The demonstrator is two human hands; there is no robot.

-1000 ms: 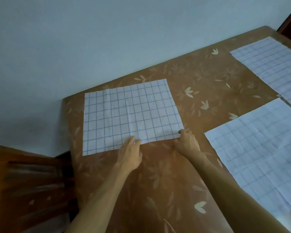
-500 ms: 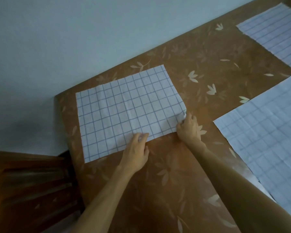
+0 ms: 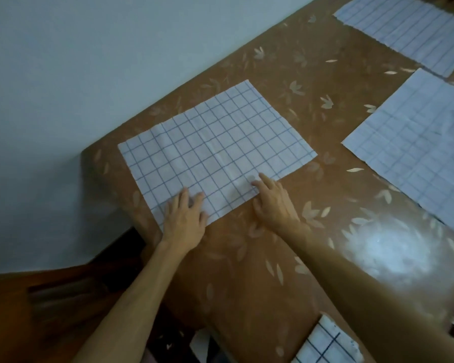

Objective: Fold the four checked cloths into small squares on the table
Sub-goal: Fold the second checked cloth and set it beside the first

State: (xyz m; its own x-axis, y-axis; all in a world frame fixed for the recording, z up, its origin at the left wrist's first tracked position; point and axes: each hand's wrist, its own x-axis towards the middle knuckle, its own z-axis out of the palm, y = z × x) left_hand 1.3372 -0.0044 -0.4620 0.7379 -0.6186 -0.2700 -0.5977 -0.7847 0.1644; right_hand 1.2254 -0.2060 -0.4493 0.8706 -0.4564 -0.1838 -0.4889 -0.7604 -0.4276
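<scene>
Laid flat along the near edge, at 6 o'clock, of the checked cloth (image 3: pixel 215 150): left hand (image 3: pixel 185 216) and right hand (image 3: pixel 271 203), fingers straight, gripping nothing. Probably pinning the layers and smoothing the crease before another fold. Lying left of centre on the table (image 3: pixel 247 271), seemingly folded once. Spread unfolded at 3 o'clock, second cloth (image 3: pixel 417 153); at 1 o'clock, third cloth (image 3: pixel 404 27); at 5 o'clock, fourth cloth (image 3: pixel 328 344).
</scene>
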